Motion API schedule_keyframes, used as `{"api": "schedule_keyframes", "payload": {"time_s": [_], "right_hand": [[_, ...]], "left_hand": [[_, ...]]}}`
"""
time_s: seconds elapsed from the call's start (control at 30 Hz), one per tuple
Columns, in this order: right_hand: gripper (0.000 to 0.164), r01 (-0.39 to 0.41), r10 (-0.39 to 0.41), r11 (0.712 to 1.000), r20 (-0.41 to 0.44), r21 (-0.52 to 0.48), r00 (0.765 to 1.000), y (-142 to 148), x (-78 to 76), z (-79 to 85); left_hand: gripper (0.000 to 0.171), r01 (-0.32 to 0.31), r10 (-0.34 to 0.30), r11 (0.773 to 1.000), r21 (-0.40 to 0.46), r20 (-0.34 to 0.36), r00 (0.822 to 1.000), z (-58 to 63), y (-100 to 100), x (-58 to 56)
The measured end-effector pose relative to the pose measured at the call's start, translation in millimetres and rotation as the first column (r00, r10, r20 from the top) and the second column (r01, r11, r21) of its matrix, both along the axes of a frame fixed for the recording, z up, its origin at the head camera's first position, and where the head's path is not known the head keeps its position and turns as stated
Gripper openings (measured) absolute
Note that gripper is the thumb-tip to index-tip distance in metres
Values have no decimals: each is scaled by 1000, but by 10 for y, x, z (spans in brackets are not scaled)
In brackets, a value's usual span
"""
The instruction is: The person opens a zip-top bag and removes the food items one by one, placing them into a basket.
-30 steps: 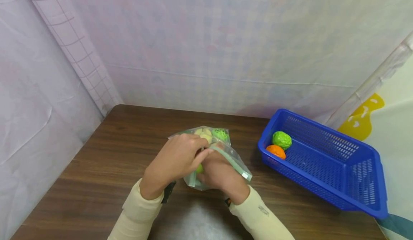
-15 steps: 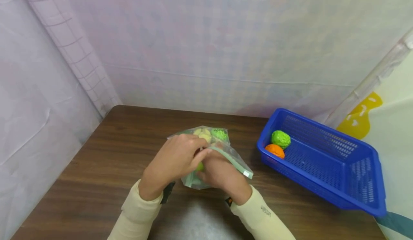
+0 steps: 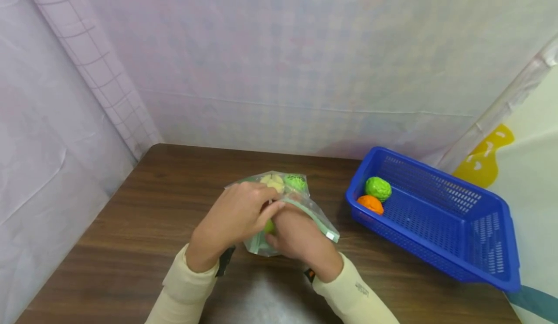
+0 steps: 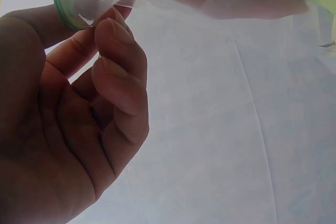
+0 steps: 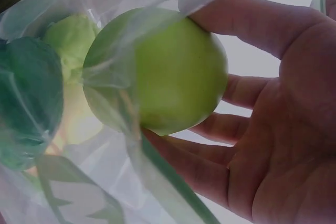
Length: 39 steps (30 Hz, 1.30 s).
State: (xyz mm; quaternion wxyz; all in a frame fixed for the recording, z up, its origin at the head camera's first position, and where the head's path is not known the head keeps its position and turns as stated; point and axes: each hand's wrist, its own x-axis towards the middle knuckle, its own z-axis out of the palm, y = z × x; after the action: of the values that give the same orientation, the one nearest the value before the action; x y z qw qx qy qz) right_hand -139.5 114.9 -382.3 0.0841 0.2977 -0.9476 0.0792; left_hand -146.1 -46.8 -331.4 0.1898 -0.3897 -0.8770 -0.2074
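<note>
My left hand (image 3: 237, 212) pinches the rim of a clear zip bag (image 3: 320, 223) over the table. In the left wrist view, the green zip strip (image 4: 64, 4) curves at that hand's fingertips. My right hand (image 3: 298, 229) reaches into the bag's mouth. The right wrist view shows its thumb and fingers around a smooth, round green fruit (image 5: 181, 72), partly covered by the clear plastic. Inside the bag are a dark green rounded piece (image 5: 29, 103), a lighter green piece (image 5: 71, 40), a pale yellow lobed piece (image 3: 273, 181) and a bright green textured one (image 3: 295, 182).
At the right stands a blue perforated basket (image 3: 429, 222). A green crinkled ball (image 3: 378, 189) and an orange piece (image 3: 370, 204) lie in its near left corner. The brown wooden table (image 3: 144, 208) meets a pale cloth wall (image 3: 305, 72) behind.
The head view has shifted slightly. Both hands keep their holds almost in place, and the loose corner of the bag's zip edge has wavered a little.
</note>
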Motion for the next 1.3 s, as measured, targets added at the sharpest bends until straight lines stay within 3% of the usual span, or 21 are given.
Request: {"api": "schedule_keyframes", "payload": {"time_s": [0.4,0.63,1.3], "right_hand": [[44,101,-102,994,37,35,994,-9,155,135],[44,80,-77,995,-46,65,996,0,222,160],[68,48,-46,997,-44,56,998,58,376,287]], "left_hand": [[25,1,-1,1000,8,-8,1000,-10,-6,1],[22,-9,9,1000,5,-7,1000,-12,-3,7],[20,-16,16,1000,-2,5,1000,12,4,1]]}}
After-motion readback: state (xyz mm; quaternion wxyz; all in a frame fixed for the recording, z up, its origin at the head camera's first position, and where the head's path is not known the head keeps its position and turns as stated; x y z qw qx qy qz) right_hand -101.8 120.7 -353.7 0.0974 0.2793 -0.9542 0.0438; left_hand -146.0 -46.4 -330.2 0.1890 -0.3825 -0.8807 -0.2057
